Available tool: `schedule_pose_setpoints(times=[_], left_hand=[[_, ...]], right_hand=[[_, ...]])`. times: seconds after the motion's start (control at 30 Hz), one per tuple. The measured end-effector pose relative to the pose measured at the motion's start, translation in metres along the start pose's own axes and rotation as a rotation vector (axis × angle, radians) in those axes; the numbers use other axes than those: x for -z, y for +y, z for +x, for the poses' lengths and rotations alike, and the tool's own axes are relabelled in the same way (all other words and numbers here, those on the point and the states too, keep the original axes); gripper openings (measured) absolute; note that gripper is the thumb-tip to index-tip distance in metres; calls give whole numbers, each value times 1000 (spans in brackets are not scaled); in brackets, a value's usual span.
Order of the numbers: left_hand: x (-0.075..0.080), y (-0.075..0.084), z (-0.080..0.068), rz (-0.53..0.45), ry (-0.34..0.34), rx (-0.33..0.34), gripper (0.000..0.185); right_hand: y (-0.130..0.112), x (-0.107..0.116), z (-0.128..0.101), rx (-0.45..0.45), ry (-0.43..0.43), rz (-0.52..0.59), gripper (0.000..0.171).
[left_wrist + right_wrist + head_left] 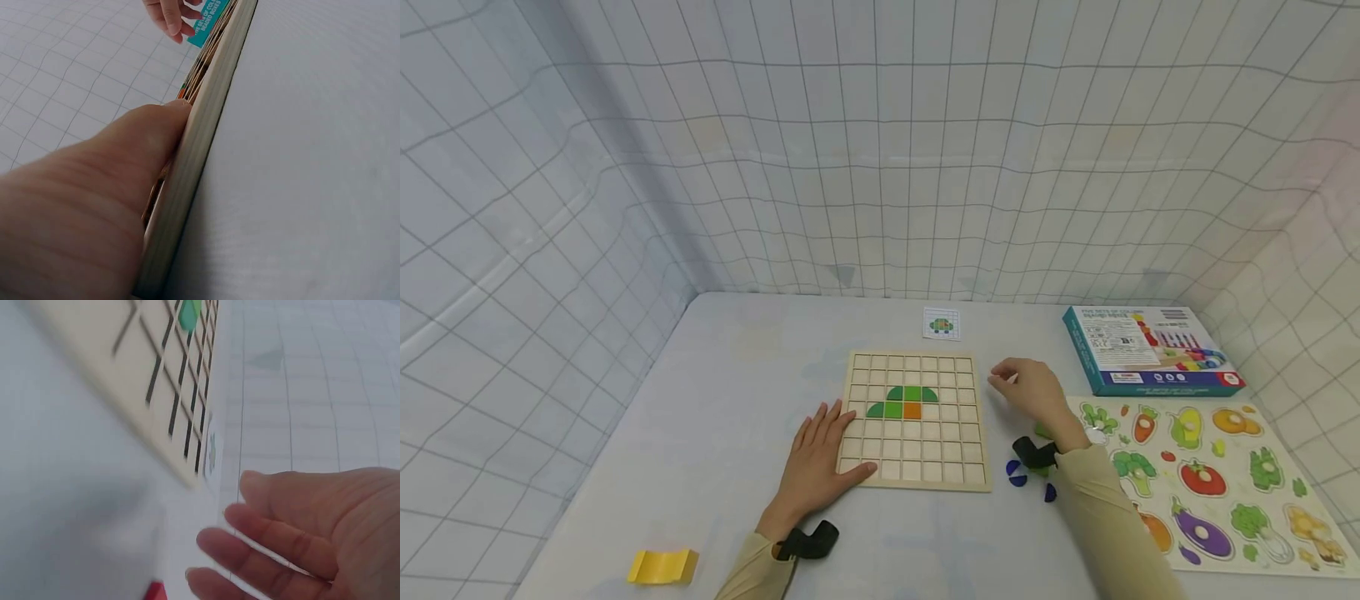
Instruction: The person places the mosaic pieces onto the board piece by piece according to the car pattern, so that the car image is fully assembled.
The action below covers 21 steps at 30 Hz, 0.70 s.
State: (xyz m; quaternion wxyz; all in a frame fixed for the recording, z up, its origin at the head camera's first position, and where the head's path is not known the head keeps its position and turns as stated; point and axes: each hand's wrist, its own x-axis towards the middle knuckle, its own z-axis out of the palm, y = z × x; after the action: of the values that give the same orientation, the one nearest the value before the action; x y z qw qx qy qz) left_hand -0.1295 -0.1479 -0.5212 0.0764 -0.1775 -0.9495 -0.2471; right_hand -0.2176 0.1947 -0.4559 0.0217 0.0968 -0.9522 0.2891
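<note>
A wooden grid board (928, 454) lies in the middle of the table. Green squares (893, 409), rounded green pieces (930, 394) and one orange square (912, 410) fill some of its cells. My left hand (816, 462) rests on the board's left edge with fingers spread; its thumb (147, 131) lies along the rim in the left wrist view. Off the board's right side hovers my right hand (1032, 387), fingers loosely bent. In the right wrist view nothing is between its thumb and fingers (269, 547). Behind the board lies a small pattern card (942, 324).
Blue pieces (1017, 473) and green pieces (1042, 429) lie beneath the right wrist, partly hidden. Farther right are a vegetable picture board (1165, 433) and a teal-edged game box (1153, 350). A yellow block (662, 567) sits at the front left. Grid-patterned cloth (880, 167) walls the table.
</note>
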Motion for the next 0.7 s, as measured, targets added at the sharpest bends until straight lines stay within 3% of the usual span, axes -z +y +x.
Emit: schedule_pose_setpoints(times=[0.3, 0.7], left_hand=[[0, 1, 0, -11, -5, 11, 83], [3, 3, 0, -10, -1, 4, 83]], right_hand=[[24, 7, 5, -129, -34, -81, 42], [29, 2, 4, -174, -43, -84, 29]])
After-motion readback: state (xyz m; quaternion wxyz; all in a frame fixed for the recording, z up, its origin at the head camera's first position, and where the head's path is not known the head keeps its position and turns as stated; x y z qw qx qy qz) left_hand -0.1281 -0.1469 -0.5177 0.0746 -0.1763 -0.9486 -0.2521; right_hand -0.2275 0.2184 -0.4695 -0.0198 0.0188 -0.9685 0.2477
